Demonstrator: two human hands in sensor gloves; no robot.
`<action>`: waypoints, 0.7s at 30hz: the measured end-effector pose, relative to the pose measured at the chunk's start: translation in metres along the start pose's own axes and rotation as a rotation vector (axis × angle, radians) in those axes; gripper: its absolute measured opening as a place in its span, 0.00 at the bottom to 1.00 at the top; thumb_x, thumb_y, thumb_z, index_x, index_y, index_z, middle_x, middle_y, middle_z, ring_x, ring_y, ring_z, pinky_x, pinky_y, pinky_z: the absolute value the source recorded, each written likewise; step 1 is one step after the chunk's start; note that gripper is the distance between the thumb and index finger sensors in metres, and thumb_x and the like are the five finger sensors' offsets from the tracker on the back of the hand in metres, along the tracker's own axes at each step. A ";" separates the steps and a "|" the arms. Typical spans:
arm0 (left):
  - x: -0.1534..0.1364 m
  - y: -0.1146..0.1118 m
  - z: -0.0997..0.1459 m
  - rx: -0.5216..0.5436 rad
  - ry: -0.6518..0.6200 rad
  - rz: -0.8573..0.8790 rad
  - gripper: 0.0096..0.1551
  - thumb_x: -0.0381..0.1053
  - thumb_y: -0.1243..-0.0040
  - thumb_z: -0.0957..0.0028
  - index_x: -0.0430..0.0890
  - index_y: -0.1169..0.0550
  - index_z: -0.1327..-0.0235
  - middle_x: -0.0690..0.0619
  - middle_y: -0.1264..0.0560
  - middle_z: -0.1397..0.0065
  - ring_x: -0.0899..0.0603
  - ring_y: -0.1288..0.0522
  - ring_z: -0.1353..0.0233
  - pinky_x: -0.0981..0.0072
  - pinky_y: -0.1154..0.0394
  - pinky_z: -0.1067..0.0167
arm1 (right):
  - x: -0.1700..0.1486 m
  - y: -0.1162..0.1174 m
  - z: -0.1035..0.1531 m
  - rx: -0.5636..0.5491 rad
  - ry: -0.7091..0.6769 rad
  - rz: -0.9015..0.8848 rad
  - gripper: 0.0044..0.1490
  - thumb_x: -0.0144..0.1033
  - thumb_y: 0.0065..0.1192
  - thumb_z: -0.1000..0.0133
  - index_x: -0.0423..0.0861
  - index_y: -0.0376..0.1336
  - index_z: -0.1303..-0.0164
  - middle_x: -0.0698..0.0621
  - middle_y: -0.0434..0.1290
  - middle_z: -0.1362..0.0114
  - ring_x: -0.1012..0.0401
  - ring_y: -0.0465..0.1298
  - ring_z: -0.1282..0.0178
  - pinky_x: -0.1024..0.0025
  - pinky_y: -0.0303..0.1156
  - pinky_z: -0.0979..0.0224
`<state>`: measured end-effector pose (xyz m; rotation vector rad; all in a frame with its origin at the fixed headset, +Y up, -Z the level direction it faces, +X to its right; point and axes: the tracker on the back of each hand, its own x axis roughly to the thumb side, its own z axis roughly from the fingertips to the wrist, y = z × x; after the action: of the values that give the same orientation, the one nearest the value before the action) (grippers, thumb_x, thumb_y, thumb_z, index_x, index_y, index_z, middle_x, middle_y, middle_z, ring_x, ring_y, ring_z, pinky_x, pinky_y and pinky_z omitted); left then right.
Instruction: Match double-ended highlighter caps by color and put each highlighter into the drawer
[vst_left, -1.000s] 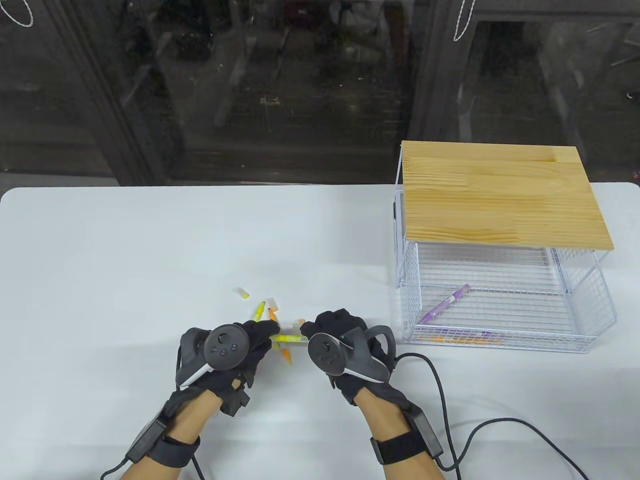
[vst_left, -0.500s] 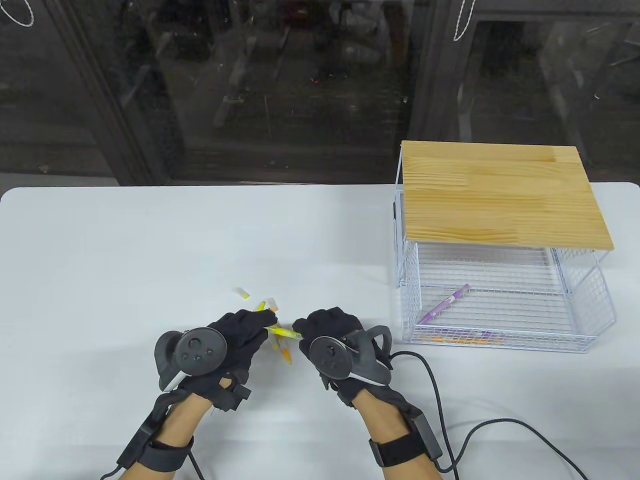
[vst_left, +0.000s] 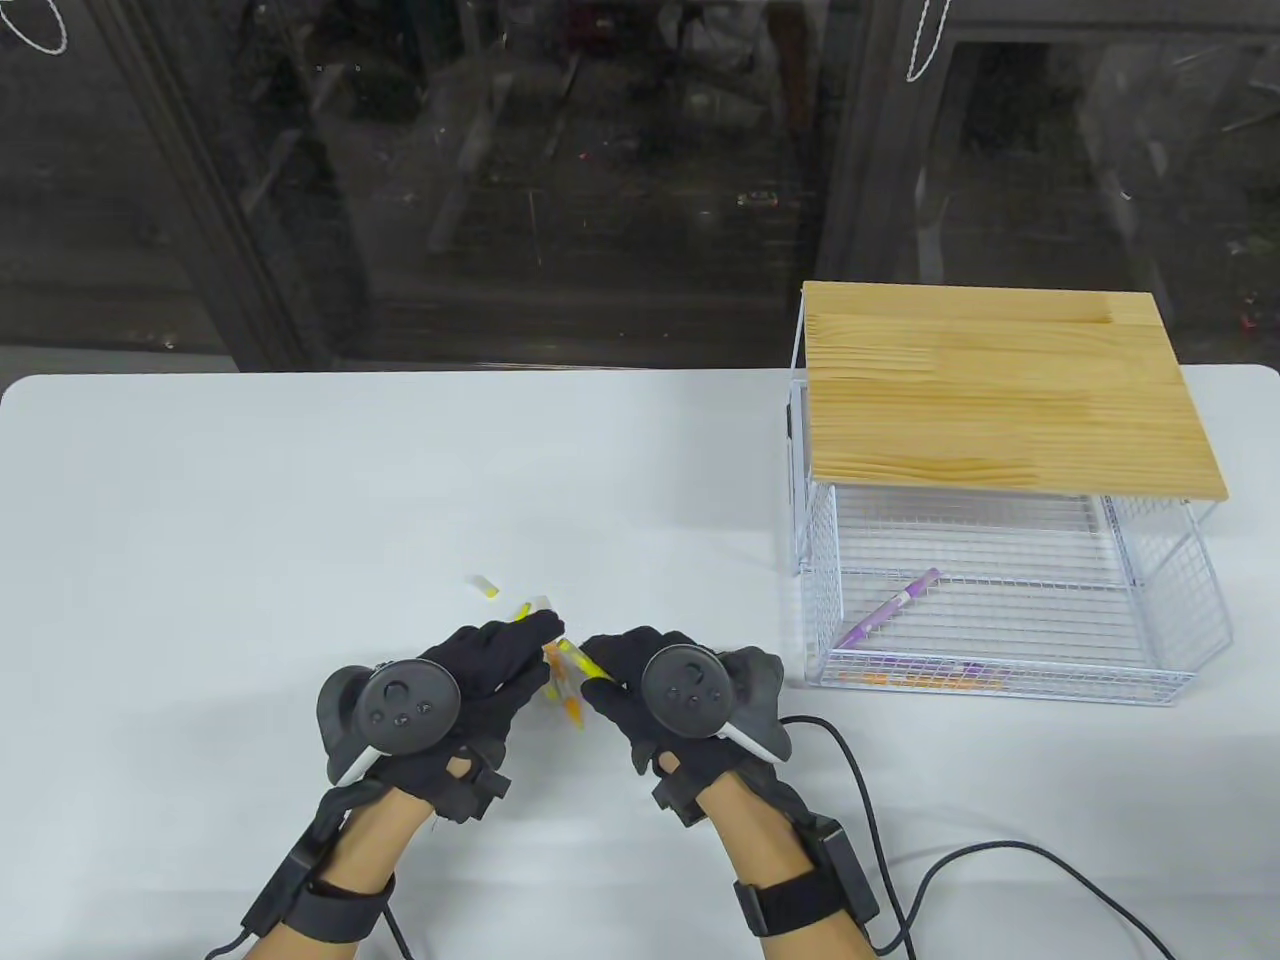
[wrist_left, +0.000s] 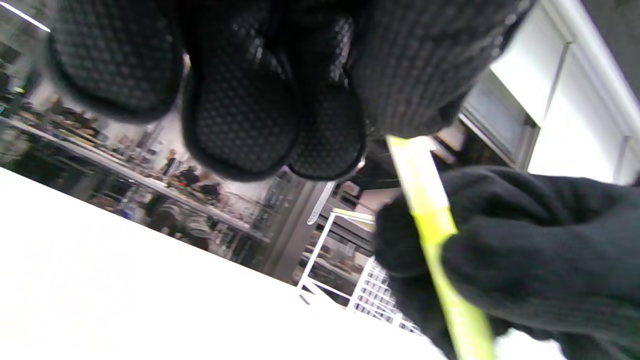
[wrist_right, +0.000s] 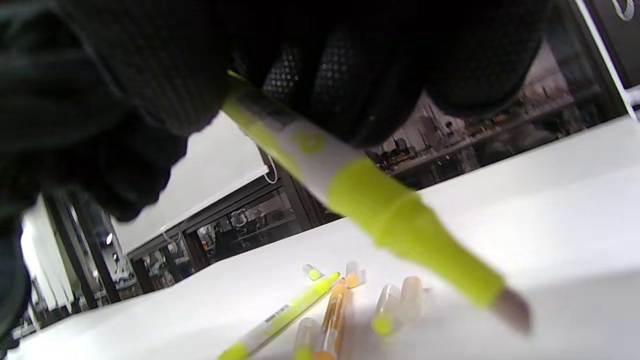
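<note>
The right hand (vst_left: 650, 690) pinches a slim yellow double-ended highlighter (wrist_right: 350, 187) by its white barrel, fingers curled round the back half. In the right wrist view its long axis slants down and away from the grip, and the bare chisel tip (wrist_right: 512, 309) at the free end has no cap on it. In the table view that free end points toward the far-left, straight at the left hand (vst_left: 480, 670), whose fingers reach over the scatter of loose pieces near the desk's front edge. Whether those fingers hold a cap there I cannot tell; the left wrist view shows them loosely bunched with nothing plainly between them.

The loose clear caps with yellow or orange ends (wrist_right: 395, 307) lie on the desk just beyond and below the bare tip, beside a second yellow highlighter (wrist_right: 285, 315) and an orange one (wrist_right: 334, 312). So the left hand is the nearer one to fetch a yellow cap, and it would have to slide on along the slanted axis.

The white wire drawer (vst_left: 1000, 675) stands well off toward the desk's right edge, with a purple highlighter (vst_left: 890, 607) already in it.
</note>
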<state>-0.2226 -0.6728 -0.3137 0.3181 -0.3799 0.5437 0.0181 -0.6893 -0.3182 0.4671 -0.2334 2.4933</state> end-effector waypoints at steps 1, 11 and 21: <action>-0.002 0.000 -0.001 -0.005 0.016 -0.017 0.29 0.53 0.30 0.60 0.58 0.17 0.42 0.56 0.12 0.48 0.42 0.13 0.55 0.45 0.17 0.56 | -0.003 -0.001 0.000 -0.003 0.016 -0.031 0.30 0.51 0.73 0.54 0.55 0.73 0.41 0.54 0.82 0.43 0.57 0.83 0.54 0.53 0.78 0.42; -0.019 -0.034 -0.010 -0.248 0.089 -0.343 0.25 0.53 0.31 0.59 0.58 0.13 0.45 0.54 0.12 0.46 0.40 0.14 0.51 0.43 0.19 0.53 | -0.039 0.001 -0.004 0.030 0.200 -0.320 0.30 0.49 0.73 0.53 0.52 0.71 0.41 0.53 0.81 0.42 0.57 0.85 0.53 0.53 0.78 0.43; -0.015 -0.070 -0.016 -0.391 0.041 -0.515 0.26 0.53 0.33 0.57 0.63 0.15 0.43 0.51 0.15 0.42 0.38 0.18 0.45 0.39 0.21 0.50 | -0.053 0.003 -0.005 0.043 0.244 -0.405 0.30 0.48 0.73 0.53 0.51 0.70 0.40 0.53 0.80 0.41 0.56 0.84 0.52 0.52 0.78 0.42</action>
<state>-0.1914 -0.7298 -0.3474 0.0200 -0.3394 -0.0330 0.0558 -0.7179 -0.3430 0.1978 0.0127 2.1328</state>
